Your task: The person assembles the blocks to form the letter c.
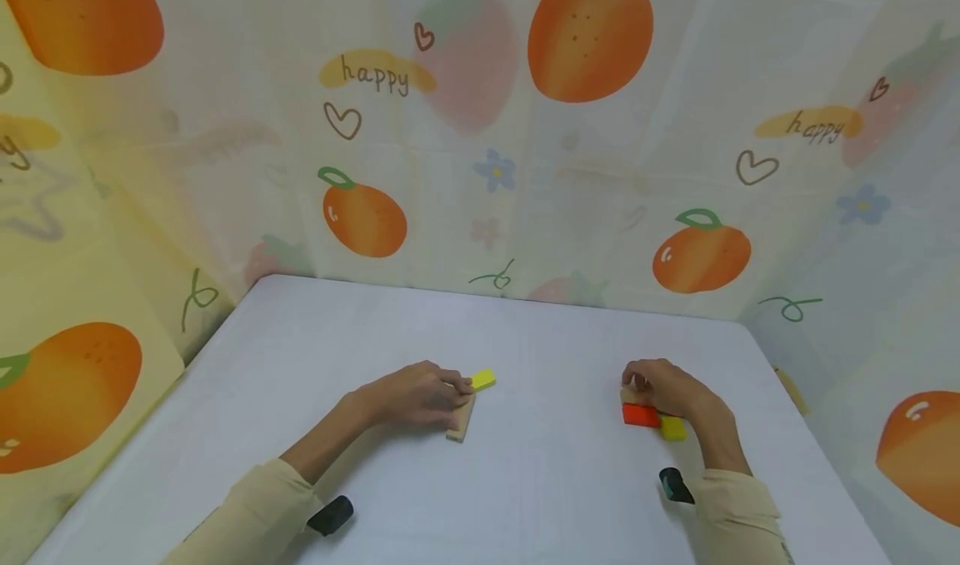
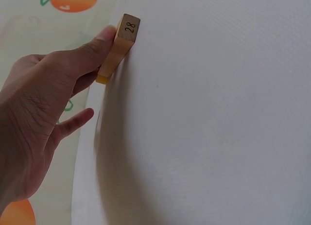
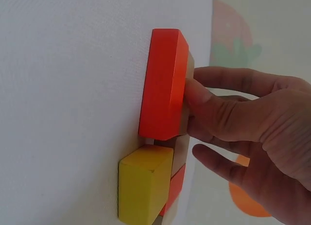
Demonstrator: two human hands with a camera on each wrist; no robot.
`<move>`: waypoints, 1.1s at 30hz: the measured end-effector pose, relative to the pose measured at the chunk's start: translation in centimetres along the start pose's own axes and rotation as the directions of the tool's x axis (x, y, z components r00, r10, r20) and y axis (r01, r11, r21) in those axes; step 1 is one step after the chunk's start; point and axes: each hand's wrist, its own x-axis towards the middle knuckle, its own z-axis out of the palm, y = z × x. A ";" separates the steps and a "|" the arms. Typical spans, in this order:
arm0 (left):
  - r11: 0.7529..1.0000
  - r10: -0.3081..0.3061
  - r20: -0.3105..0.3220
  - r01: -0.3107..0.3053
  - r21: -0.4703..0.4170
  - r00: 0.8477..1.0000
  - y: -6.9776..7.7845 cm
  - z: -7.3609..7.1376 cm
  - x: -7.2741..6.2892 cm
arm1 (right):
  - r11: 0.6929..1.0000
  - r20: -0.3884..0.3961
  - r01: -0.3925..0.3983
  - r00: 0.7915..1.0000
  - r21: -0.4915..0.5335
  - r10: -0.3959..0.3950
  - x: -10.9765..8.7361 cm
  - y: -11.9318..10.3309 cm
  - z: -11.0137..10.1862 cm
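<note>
Near the middle of the table, my left hand [image 1: 417,394] grips a plain wooden block [image 1: 461,425]. In the left wrist view the thumb lies along this block's side, and its end face [image 2: 129,26] carries the number 28. A yellow block [image 1: 483,378] lies at its far end. On the right, my right hand [image 1: 667,386] pinches a plain wooden block [image 3: 191,64] between thumb and fingers, partly hidden behind a red block [image 3: 163,84]. A second yellow block [image 3: 138,186] lies by the red one's near end, beside more wooden and red pieces that the hand partly covers from above.
A white cloth covers the table [image 1: 547,482]. Fruit-printed curtains [image 1: 480,190] stand along its back and sides. Dark wrist-camera pieces show at the left wrist [image 1: 330,515] and right wrist [image 1: 677,486].
</note>
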 end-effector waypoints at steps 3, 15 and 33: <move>1.000 -0.013 0.006 0.013 0.013 1.000 0.0 0.1 0.1 | 1.000 -0.002 -0.003 1.000 -0.014 0.003 0.0 -0.1 0.0; 0.999 -0.047 0.036 0.046 0.020 0.998 0.4 -0.4 0.1 | 0.997 -0.008 -0.036 0.999 -0.062 0.035 0.0 -0.7 -0.3; 0.996 -0.092 0.070 0.091 0.027 0.993 1.1 -0.9 0.2 | 0.996 -0.045 0.000 0.999 -0.086 -0.004 0.4 -1.3 -0.3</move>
